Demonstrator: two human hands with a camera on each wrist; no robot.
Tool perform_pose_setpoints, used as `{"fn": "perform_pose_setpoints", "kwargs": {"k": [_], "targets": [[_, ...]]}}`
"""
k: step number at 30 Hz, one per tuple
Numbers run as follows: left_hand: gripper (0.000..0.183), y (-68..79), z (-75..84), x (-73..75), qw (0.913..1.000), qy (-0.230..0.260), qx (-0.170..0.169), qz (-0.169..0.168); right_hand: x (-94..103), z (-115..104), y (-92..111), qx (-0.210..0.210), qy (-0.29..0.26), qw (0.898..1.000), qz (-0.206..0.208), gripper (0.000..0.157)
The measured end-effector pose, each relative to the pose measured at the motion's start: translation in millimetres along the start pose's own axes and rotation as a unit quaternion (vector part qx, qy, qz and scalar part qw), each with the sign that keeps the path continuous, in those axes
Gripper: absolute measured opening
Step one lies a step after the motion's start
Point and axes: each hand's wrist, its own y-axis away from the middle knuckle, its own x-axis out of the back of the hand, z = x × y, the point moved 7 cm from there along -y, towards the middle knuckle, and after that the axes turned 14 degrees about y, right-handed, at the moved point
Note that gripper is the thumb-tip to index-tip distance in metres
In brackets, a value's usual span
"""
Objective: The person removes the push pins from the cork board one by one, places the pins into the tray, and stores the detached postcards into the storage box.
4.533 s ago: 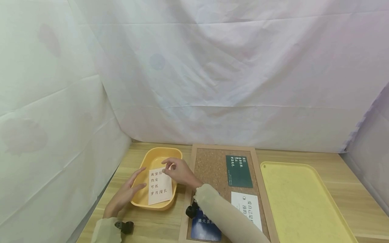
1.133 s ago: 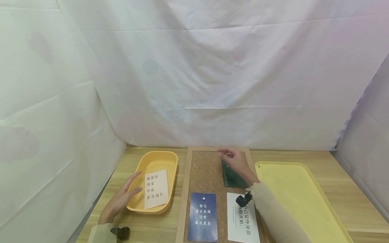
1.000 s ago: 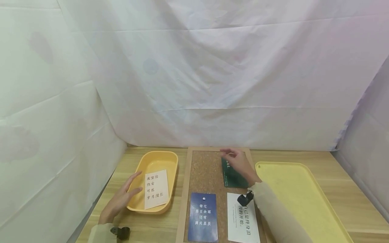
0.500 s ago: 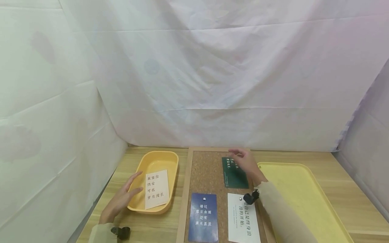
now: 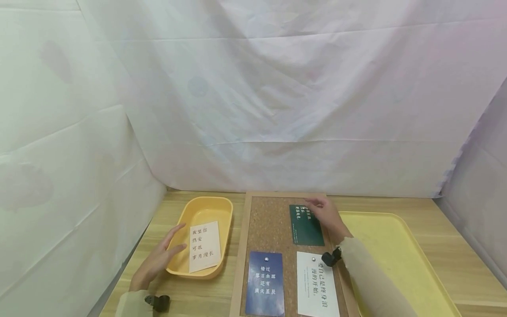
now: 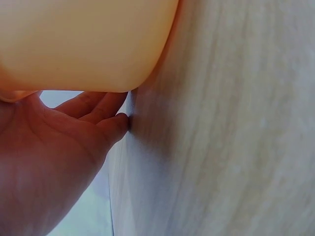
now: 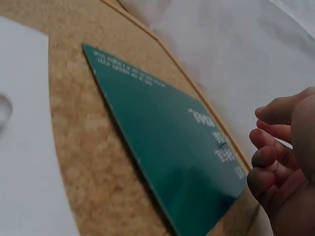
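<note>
My left hand (image 5: 158,259) lies along the left side of the yellow basin (image 5: 212,200). Its fingers are extended, with the thumb at the rim; the left wrist view shows fingers below the basin's wall, near the table. A cream card (image 5: 204,246) with printed writing leans in the basin. Over the upper right corner of a green card (image 5: 306,229) on the cork board hovers my right hand (image 5: 326,215). Its fingers (image 7: 261,179) are loosely bent, and no object shows between them. In the right wrist view they stand just off the green card's edge.
The wood-framed cork board (image 5: 266,220) also bears a blue card (image 5: 264,281) and a white card (image 5: 313,286), each with a pin at its top. Right of the board lies a yellow tray (image 5: 380,242). White cloth (image 5: 277,88) hangs behind the table.
My right hand has left the cream card for the cork board, then slid rightward along the top of the green card, uncovering more of its writing. The left hand stays by the basin.
</note>
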Motion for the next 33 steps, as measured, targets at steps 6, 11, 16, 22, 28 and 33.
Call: {"fn": "perform_pose_setpoints", "kwargs": {"k": [6,11,16,22,28,33], "targets": [[0.063,0.4,0.7,0.3,1.0000,-0.006,0.002,0.001,-5.2,6.4,-0.5,-0.003,0.002,1.000,-0.001,0.026],[0.064,0.3,0.1,0.8,1.0000,-0.008,0.003,0.002,-9.6,2.8,0.8,-0.001,0.018,1.000,-0.008,0.027],[0.063,0.1,-0.3,1.1,1.0000,-0.004,0.001,0.001,-12.1,2.5,0.8,0.009,0.047,0.999,-0.008,0.026],[0.063,1.1,0.7,1.0,1.0000,0.006,0.003,-0.006,-12.9,4.2,-0.2,0.023,0.061,0.998,-0.005,0.026],[0.063,0.0,2.5,0.6,0.9997,0.010,0.014,-0.017,-14.1,6.3,-1.5,0.020,0.067,0.998,-0.009,0.028],[0.064,-0.3,3.5,1.8,0.9997,0.005,0.013,-0.018,-15.0,6.0,-2.6,0.021,0.075,0.997,-0.011,0.030]]}}
